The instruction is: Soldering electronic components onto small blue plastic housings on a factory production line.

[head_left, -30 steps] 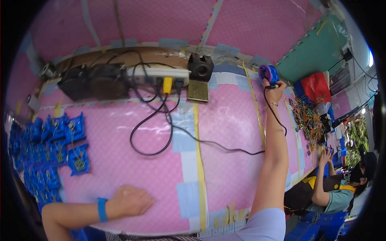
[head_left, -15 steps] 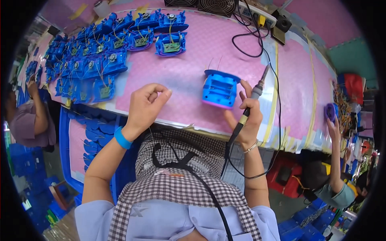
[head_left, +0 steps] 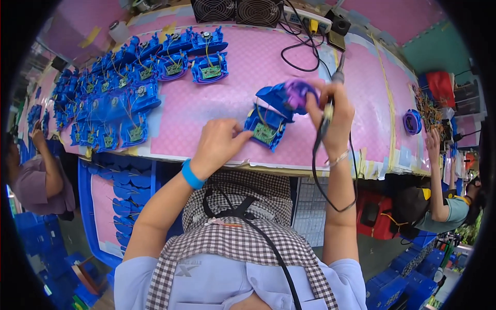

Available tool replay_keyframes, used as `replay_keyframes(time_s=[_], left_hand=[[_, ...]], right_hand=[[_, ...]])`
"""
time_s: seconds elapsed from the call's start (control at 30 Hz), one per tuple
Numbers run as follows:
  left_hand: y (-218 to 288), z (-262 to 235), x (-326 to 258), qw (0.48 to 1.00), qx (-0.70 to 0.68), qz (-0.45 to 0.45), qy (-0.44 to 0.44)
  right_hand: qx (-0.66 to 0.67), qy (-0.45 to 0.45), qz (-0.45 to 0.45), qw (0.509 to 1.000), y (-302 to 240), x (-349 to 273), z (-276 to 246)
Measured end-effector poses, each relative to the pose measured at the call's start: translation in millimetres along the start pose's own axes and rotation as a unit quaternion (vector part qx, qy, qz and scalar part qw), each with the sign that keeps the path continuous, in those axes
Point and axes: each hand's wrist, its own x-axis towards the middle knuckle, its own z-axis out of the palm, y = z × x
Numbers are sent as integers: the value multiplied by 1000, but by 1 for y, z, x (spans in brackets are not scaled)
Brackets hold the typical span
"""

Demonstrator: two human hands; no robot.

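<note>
A blue plastic housing half [head_left: 279, 135] with a green circuit board [head_left: 264, 132] inside lies on the pink bench in front of me. My left hand [head_left: 219, 143] pinches its left edge between thumb and fingers. In my right hand [head_left: 336, 111] is a soldering iron [head_left: 338, 76], its tip pointing up and away from me. Fingers of that same hand also grip a blue-and-purple housing part [head_left: 295, 94], blurred by motion, raised over the far side of the board. Thin wires run from the board toward this part.
Rows of similar blue housings [head_left: 139, 93] with boards and wires cover the bench's left. Two fans [head_left: 258, 11], a power strip [head_left: 305, 19] and black cables are at the back. A blue tray [head_left: 93, 227] of blue parts sits below left. People work at both sides.
The blue unit, which showed its battery compartment, now lies opened with its circuit board showing. My left hand has moved right onto it; my right hand has lifted the purple-and-blue part.
</note>
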Motion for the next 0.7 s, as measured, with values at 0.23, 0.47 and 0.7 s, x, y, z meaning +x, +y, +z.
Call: replay_keyframes(time_s=[0.23,0.47,0.7], left_hand=[[7,-11,-56,994,50,31,95],[16,-11,-72,991,31,33,123],[29,-9,-50,993,-35,-1,114]], right_hand=[[-35,50,-61,996,57,14,11],[0,-76,-36,996,55,-40,16],[106,-104,-86,985,12,-62,7]])
